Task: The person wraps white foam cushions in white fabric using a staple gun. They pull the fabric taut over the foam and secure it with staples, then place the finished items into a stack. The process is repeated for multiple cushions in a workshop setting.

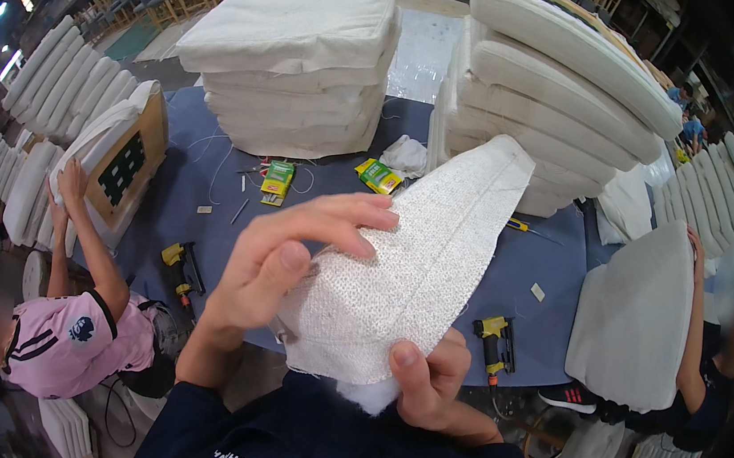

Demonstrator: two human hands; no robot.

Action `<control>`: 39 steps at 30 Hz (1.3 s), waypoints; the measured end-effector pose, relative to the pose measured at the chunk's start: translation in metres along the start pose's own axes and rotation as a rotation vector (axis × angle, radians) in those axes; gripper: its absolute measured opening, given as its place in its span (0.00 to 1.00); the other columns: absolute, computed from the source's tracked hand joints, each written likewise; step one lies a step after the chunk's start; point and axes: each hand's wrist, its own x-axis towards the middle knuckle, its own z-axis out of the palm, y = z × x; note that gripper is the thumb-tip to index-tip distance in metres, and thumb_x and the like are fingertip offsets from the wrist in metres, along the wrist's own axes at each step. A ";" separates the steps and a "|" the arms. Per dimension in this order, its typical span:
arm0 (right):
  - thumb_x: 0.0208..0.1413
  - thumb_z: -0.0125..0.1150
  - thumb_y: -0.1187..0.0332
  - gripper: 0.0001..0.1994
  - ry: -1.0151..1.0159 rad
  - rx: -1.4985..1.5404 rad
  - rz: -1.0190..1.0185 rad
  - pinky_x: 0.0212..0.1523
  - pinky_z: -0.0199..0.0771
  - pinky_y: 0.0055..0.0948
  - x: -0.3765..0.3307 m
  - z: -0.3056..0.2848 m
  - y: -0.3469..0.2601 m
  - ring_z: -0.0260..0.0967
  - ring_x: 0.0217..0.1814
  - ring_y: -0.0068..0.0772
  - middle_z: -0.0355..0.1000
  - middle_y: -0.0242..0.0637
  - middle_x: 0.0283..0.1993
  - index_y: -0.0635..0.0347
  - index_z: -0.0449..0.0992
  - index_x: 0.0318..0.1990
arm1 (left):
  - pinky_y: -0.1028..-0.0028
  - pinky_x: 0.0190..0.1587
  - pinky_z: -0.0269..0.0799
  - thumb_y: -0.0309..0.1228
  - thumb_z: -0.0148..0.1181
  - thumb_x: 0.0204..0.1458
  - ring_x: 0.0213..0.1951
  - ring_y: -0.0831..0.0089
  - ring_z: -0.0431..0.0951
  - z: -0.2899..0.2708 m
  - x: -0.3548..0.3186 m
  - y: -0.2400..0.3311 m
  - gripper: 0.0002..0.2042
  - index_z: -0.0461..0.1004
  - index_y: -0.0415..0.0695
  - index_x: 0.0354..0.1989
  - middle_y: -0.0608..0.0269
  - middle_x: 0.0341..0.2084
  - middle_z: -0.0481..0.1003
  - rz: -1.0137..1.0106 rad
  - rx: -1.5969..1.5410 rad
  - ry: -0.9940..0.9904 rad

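Pinching the near edge of a white woven fabric piece point(422, 262) between thumb and fingers, the right hand point(432, 379) holds it up in front of the body, above the blue table point(540, 283); white padding point(369, 396) shows beneath that edge. The left hand point(294, 239) is loosely open, fingers over the piece's left side; I cannot tell whether they press it. Stacked white cushions point(301, 52) stand beyond.

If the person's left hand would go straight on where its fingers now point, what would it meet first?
Most likely the left hand would meet the white woven fabric piece pinched in the right hand; the left fingertips overlap it, though touching or hovering is unclear.
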 end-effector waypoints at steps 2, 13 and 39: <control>0.68 0.59 0.73 0.12 0.038 -0.001 0.010 0.45 0.76 0.32 0.000 0.008 -0.006 0.80 0.44 0.34 0.83 0.50 0.44 0.77 0.84 0.44 | 0.44 0.71 0.62 0.47 0.40 0.76 0.67 0.36 0.73 0.001 -0.005 -0.007 0.26 0.79 0.37 0.47 0.35 0.55 0.80 0.033 0.061 -0.013; 0.66 0.56 0.71 0.13 0.099 -0.066 -0.225 0.42 0.73 0.34 0.011 -0.004 0.039 0.76 0.38 0.40 0.79 0.49 0.37 0.76 0.82 0.39 | 0.49 0.64 0.72 0.45 0.45 0.76 0.59 0.40 0.80 0.002 0.023 -0.020 0.26 0.82 0.35 0.41 0.38 0.48 0.83 0.245 0.240 -0.016; 0.57 0.70 0.67 0.37 0.448 -1.672 0.648 0.62 0.74 0.49 -0.150 -0.255 0.267 0.70 0.64 0.59 0.69 0.54 0.64 0.64 0.62 0.73 | 0.56 0.60 0.73 0.31 0.65 0.62 0.56 0.40 0.76 -0.020 0.038 0.007 0.20 0.77 0.52 0.63 0.40 0.60 0.70 0.020 1.037 0.107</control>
